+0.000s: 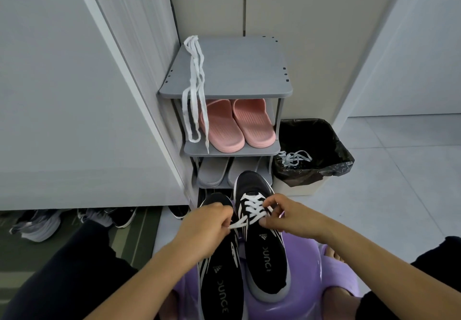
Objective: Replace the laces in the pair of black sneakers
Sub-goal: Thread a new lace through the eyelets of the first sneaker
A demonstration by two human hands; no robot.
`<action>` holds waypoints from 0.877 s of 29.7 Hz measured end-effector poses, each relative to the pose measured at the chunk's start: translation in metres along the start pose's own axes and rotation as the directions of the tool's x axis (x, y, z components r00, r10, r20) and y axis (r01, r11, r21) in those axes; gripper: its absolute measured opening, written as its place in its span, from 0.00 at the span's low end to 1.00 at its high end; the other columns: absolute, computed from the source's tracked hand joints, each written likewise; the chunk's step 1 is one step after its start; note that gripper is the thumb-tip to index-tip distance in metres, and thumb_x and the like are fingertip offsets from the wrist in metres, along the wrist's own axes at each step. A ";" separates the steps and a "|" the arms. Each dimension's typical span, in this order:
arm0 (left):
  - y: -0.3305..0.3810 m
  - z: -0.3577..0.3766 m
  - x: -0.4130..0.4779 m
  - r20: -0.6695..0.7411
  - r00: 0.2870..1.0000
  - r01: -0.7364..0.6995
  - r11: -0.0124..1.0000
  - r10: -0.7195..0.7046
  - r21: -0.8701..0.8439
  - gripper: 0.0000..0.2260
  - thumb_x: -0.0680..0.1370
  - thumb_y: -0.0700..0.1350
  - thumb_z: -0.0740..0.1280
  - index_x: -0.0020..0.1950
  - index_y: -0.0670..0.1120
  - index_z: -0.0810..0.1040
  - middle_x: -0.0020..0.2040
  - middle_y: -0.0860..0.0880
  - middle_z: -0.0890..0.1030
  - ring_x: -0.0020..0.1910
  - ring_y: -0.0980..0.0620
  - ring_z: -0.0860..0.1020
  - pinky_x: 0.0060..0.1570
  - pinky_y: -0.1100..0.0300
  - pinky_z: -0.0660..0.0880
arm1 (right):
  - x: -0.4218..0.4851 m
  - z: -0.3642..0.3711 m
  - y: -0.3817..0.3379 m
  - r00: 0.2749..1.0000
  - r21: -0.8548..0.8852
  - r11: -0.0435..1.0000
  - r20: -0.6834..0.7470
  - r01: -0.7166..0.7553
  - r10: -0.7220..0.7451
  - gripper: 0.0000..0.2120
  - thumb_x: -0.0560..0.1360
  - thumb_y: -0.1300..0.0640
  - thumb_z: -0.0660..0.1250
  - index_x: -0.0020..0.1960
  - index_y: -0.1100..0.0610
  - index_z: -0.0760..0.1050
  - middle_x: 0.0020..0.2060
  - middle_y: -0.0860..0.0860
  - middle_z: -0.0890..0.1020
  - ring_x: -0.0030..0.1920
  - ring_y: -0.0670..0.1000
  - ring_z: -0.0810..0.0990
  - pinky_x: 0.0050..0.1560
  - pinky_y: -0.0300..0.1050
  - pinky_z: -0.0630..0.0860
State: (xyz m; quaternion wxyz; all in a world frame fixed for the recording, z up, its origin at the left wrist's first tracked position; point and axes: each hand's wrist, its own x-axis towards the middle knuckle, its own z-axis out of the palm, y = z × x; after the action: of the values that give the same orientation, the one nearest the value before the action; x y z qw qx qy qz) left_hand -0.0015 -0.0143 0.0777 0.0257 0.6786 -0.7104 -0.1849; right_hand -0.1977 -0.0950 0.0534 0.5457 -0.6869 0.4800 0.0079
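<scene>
Two black sneakers lie side by side on a purple stool [303,297], toes pointing away from me. The right sneaker [264,252] has a white lace [253,207] crisscrossed through its eyelets. My left hand [207,224] pinches one end of that lace and holds it out to the left. My right hand [287,216] pinches the lace at the eyelets on the shoe's right side. The left sneaker [222,284] shows no lace; my left forearm covers its middle. A spare white lace [195,90] hangs over the left edge of the grey shoe rack [237,70].
The rack holds pink slippers [238,126] and grey slippers [214,172] on lower shelves. A bin with a black liner [324,155], laces draped on its rim, stands right of the rack. More shoes [42,222] lie under the white cabinet at left. Tiled floor extends right.
</scene>
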 end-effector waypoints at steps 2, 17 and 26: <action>0.002 0.005 -0.008 0.073 0.995 -0.081 0.991 0.074 0.107 0.03 0.78 0.47 0.61 0.48 0.49 0.72 0.50 0.52 0.74 0.51 0.50 0.73 0.45 0.59 0.66 | -0.001 0.004 -0.002 0.999 -0.038 0.999 0.022 -0.033 0.033 0.21 0.71 0.50 0.71 0.59 0.49 0.65 0.41 0.49 0.77 0.38 0.45 0.75 0.42 0.39 0.72; -0.007 0.012 0.029 0.190 0.980 0.107 0.970 -0.065 -0.218 0.02 0.74 0.45 0.68 0.44 0.48 0.76 0.43 0.54 0.71 0.47 0.51 0.74 0.48 0.59 0.67 | -0.008 -0.003 -0.005 0.988 -0.043 0.997 0.142 -0.059 0.064 0.06 0.73 0.62 0.66 0.46 0.57 0.68 0.39 0.51 0.75 0.34 0.45 0.77 0.35 0.37 0.77; 0.018 -0.043 0.024 -0.069 0.993 -0.120 0.757 0.100 -0.642 0.07 0.76 0.40 0.65 0.52 0.48 0.73 0.36 0.53 0.81 0.38 0.57 0.78 0.45 0.65 0.73 | 0.006 0.019 -0.045 0.922 -0.156 0.940 -0.197 0.305 -0.332 0.11 0.70 0.55 0.71 0.36 0.49 0.70 0.33 0.46 0.67 0.32 0.43 0.66 0.34 0.33 0.63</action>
State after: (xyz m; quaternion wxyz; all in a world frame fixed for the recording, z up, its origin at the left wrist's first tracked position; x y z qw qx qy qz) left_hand -0.0078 -0.0470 0.1177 0.2790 0.5883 -0.6416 -0.4055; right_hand -0.1546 -0.0876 0.0757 0.4401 -0.7844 0.4179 -0.1280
